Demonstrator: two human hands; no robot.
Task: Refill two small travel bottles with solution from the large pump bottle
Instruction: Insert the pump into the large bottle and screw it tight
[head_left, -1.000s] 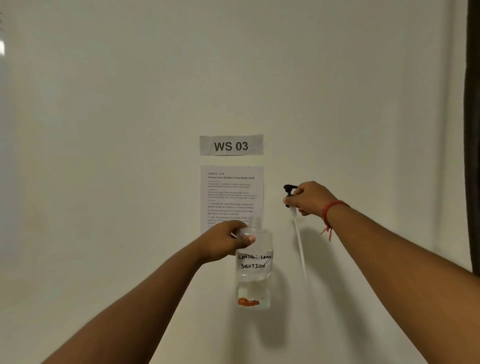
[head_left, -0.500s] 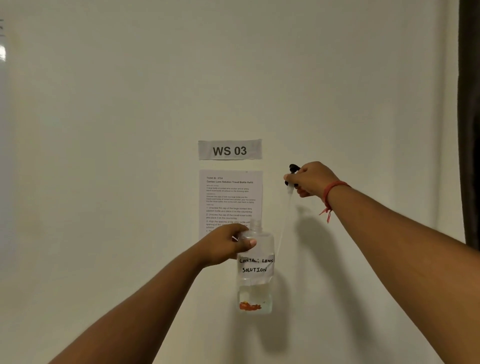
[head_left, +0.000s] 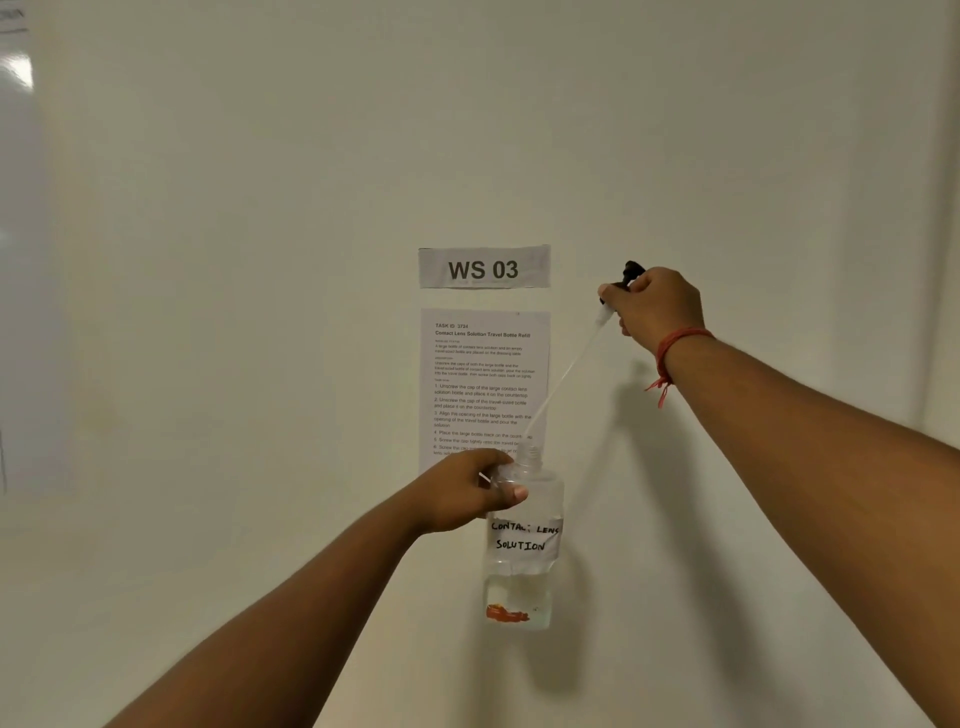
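My left hand (head_left: 470, 491) grips the shoulder of a clear large bottle (head_left: 522, 566) with a handwritten "Contact Lens Solution" label. The bottle is held upright in front of a pale wall, its neck uncapped and a little liquid at the bottom. My right hand (head_left: 657, 309) is up and to the right, closed around the black pump head (head_left: 626, 278). A thin clear dip tube (head_left: 563, 374) slants from the pump head down to the bottle's neck, with its lower end at the opening. No small travel bottles are in view.
A grey "WS 03" sign (head_left: 484, 267) and a printed instruction sheet (head_left: 483, 374) hang on the wall behind the bottle. A red thread bracelet (head_left: 670, 353) circles my right wrist. A glossy panel (head_left: 21, 260) shows at the far left edge.
My right hand has raised the pump head up, and its dip tube has swung from hanging beside the bottle to slanting down to the neck. The left hand kept the bottle steady.
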